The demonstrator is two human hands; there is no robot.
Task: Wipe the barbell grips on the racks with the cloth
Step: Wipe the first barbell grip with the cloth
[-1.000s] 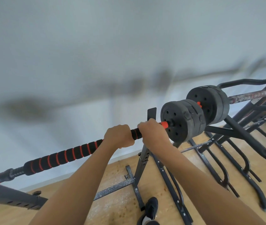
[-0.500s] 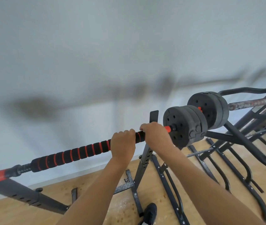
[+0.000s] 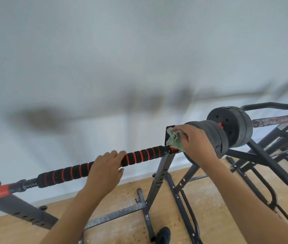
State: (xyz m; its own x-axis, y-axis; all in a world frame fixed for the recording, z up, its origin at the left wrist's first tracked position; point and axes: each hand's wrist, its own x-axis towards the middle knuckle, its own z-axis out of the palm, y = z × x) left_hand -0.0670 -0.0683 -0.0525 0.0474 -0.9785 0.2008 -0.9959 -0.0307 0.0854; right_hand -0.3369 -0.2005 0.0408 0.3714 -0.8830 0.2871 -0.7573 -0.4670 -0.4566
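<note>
Barbell grip (image 3: 65, 173) is a long foam sleeve, black with red rings, soft and ribbed, lying across the rack (image 3: 160, 175) on a slant, its right end at the rack's right upright. Step in hand: wiping, at that right end of the bar. Right hand (image 3: 197, 143) has its fingers pinching a bunched pale-green cloth (image 3: 174, 140), crumpled and soft, at the bare red collar just beside the round matte-black weight plates (image 3: 215, 136). Left hand (image 3: 104, 169) steadies the bar mid-sleeve, fingers hooked over the top, thumb on the near side, hold looks loose. Next move likely calls for wrapping the cloth round the foam and sliding it left along the sleeve, with the left hand moved off it. Rack is dark speckled square steel tube, on a wooden floor (image 3: 210, 199).
</note>
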